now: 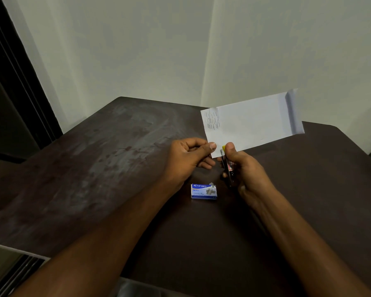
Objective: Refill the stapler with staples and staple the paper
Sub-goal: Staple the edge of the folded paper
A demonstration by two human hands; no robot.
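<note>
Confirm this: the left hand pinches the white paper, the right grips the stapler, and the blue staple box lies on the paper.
One error. The head view shows the small blue cardboard staple box lying on the dark brown table, clear of the white paper sheet. The rest stands.

Our forearms reach forward, hands close together. Our left hand point(189, 159) pinches the paper point(251, 123) at its corner. Our right hand point(245, 168) curls round the stapler point(229, 170), thumb up.
</note>
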